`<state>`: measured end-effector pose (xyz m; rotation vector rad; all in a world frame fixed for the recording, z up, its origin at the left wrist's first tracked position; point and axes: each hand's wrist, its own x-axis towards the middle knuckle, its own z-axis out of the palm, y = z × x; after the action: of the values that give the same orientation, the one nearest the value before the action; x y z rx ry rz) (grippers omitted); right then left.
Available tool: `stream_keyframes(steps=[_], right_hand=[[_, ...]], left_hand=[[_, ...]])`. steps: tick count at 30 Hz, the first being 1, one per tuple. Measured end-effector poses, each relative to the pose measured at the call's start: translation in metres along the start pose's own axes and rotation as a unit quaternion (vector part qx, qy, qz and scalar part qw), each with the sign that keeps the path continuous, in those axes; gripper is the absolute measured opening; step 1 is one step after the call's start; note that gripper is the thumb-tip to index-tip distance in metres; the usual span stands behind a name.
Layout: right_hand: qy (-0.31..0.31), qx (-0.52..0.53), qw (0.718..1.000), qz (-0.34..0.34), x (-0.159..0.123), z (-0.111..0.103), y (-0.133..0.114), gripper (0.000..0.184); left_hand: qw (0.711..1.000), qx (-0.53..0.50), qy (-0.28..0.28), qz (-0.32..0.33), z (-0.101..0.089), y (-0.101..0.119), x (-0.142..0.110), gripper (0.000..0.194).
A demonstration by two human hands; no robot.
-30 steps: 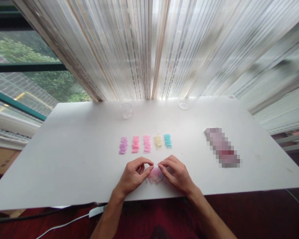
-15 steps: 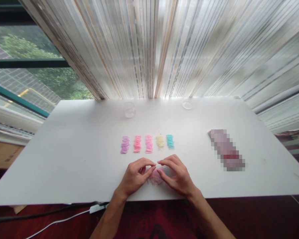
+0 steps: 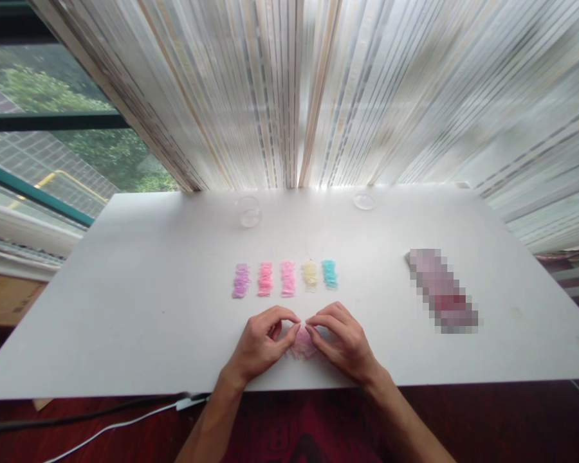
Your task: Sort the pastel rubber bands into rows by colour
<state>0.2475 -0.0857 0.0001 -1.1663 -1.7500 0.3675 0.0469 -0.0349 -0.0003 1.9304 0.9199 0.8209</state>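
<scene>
My left hand (image 3: 265,341) and my right hand (image 3: 345,337) face each other near the table's front edge. On each, thumb and index finger come together in a pinch, the two pinches a small gap apart. What they hold, if anything, is too small to make out. Under and between them lies a loose pile of thin pinkish strands or small bands (image 3: 303,350), partly hidden by the fingers. Beyond the hands, small bundles lie in a row: purple (image 3: 241,281), coral pink (image 3: 265,280), light pink (image 3: 288,279), pale yellow (image 3: 309,276) and turquoise (image 3: 330,274).
A clear round container (image 3: 249,213) and a clear round lid or dish (image 3: 365,202) sit at the back of the white table (image 3: 139,289). To the right lies a pixelated oblong object (image 3: 441,289). Striped curtains (image 3: 251,96) hang behind. A white cable (image 3: 120,426) runs below the front edge.
My right thumb and index finger have drawn closer together. Both hands otherwise stay at the same place over the pile. The view has shifted very slightly.
</scene>
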Motion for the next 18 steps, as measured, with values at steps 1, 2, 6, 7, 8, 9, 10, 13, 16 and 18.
stream_keyframes(steps=[1, 2, 6, 7, 8, 9, 10, 13, 16, 18], right_hand=[[-0.001, 0.001, 1.000, 0.002, -0.0003, 0.0001, 0.0002, 0.010], [-0.002, 0.003, 1.000, 0.005, -0.0006, 0.0002, 0.0005, 0.010], [-0.001, 0.005, 1.000, 0.014, -0.0017, 0.0004, 0.0012, 0.010], [-0.001, 0.005, 1.000, 0.015, -0.0018, 0.0004, 0.0013, 0.010], [-0.001, 0.004, 1.000, 0.016, -0.0019, 0.0003, 0.0014, 0.009], [-0.001, 0.004, 1.000, 0.017, -0.0019, 0.0003, 0.0014, 0.009], [-0.002, 0.003, 1.000, 0.017, -0.0019, 0.0003, 0.0014, 0.009], [-0.003, 0.005, 1.000, 0.017, -0.0017, 0.0004, 0.0014, 0.010], [-0.006, 0.009, 1.000, 0.017, -0.0019, 0.0009, 0.0015, 0.011], [-0.010, 0.013, 1.000, 0.015, -0.0022, 0.0011, 0.0015, 0.011]], left_hand=[[1.000, -0.001, 0.001, -0.005, 0.0001, 0.0001, -0.0002, 0.007], [1.000, -0.002, 0.001, -0.008, 0.0002, 0.0002, -0.0003, 0.008], [1.000, -0.004, 0.006, -0.014, 0.0005, 0.0002, 0.0002, 0.010], [1.000, -0.005, 0.008, -0.013, 0.0004, 0.0003, 0.0004, 0.010], [1.000, -0.004, 0.010, -0.012, 0.0003, 0.0004, 0.0005, 0.009], [1.000, -0.004, 0.012, -0.010, 0.0002, 0.0006, 0.0006, 0.009], [1.000, -0.003, 0.013, -0.008, 0.0001, 0.0007, 0.0005, 0.009], [1.000, -0.004, 0.011, -0.007, -0.0001, 0.0007, -0.0004, 0.007], [1.000, -0.009, 0.004, -0.008, 0.0003, -0.0003, -0.0015, 0.009], [1.000, -0.008, 0.003, -0.007, 0.0005, -0.0006, -0.0016, 0.010]])
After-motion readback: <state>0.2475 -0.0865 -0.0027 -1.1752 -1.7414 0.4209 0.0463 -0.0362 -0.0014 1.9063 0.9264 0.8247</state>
